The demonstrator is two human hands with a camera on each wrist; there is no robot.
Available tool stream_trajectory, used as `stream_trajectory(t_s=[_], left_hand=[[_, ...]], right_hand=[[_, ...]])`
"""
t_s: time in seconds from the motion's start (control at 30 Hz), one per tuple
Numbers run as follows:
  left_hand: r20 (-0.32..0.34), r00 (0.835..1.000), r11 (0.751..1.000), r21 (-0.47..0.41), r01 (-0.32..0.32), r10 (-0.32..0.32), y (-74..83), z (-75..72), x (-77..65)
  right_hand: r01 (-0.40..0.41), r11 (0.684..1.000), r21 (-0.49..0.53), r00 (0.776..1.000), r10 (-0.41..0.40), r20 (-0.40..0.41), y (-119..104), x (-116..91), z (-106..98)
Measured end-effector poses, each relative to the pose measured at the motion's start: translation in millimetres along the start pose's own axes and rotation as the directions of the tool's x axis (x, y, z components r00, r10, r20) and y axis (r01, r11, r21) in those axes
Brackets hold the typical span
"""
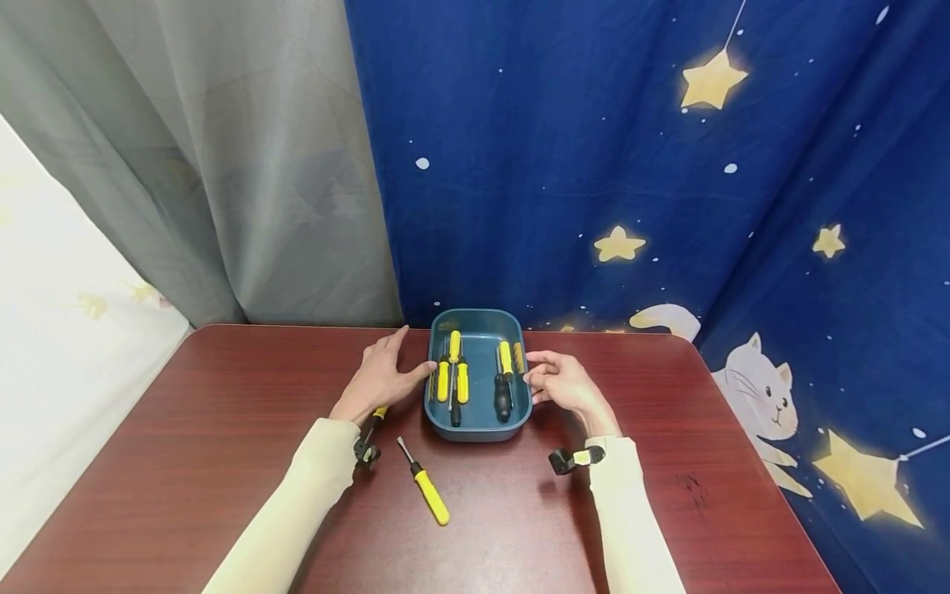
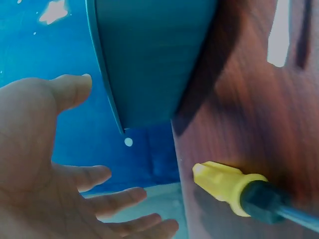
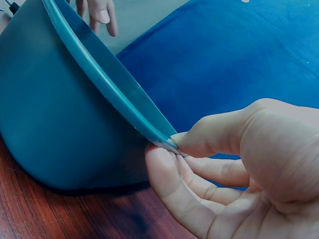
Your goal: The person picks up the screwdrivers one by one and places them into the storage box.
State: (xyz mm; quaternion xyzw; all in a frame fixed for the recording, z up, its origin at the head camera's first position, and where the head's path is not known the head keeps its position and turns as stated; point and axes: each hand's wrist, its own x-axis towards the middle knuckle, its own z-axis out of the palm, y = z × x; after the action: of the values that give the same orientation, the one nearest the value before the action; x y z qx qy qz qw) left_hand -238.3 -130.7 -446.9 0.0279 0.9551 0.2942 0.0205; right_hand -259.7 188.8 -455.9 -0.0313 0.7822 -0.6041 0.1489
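A blue-green plastic box [image 1: 478, 434] stands near the far edge of the table, with several yellow-and-black screwdrivers [image 1: 463, 383] inside. My right hand [image 1: 566, 384] pinches the rim on its right side; the right wrist view shows the thumb and index finger meeting at the box rim [image 3: 107, 92]. At the box's left, my left hand [image 1: 380, 379] has its fingers spread, and the left wrist view shows its thumb [image 2: 75, 92] apart from the wall. A screwdriver [image 1: 429, 492] with a yellow handle lies in front of the box. Another screwdriver [image 2: 224, 186] lies by the left wrist, partly hidden in the head view.
The reddish-brown wooden table [image 1: 245, 429] has rounded far corners. Behind it hang a grey curtain [image 1: 297, 206] and a blue curtain [image 1: 534, 165] with stars, close to the box. A white cloth [image 1: 67, 330] hangs at the left.
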Motion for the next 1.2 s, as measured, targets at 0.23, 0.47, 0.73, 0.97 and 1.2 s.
stream_trajectory(t_s=[0.23,0.47,0.73,0.97,1.2], left_hand=[[0.015,0.998,0.998,0.009,0.061,-0.061,-12.5,0.3,-7.7],[0.004,0.997,0.997,0.005,0.076,-0.076,-22.7,-0.3,-14.6],[0.016,0.998,0.997,0.023,0.068,-0.069,-28.2,-2.4,-25.6],[0.022,0.996,0.994,0.066,0.089,-0.090,-31.0,-1.3,-30.0],[0.025,0.997,0.995,0.059,0.077,-0.079,-36.0,-0.1,-30.5]], right_hand=[[0.007,1.000,0.005,1.000,-0.007,-0.001,0.9,0.1,0.8],[0.001,1.000,0.009,1.000,-0.001,-0.005,1.0,0.4,1.1],[-0.001,1.000,0.017,1.000,0.001,-0.002,1.9,1.3,1.4],[-0.001,1.000,0.018,1.000,0.001,0.000,1.7,1.3,1.7],[-0.006,1.000,0.016,1.000,0.006,-0.002,1.4,0.8,1.9]])
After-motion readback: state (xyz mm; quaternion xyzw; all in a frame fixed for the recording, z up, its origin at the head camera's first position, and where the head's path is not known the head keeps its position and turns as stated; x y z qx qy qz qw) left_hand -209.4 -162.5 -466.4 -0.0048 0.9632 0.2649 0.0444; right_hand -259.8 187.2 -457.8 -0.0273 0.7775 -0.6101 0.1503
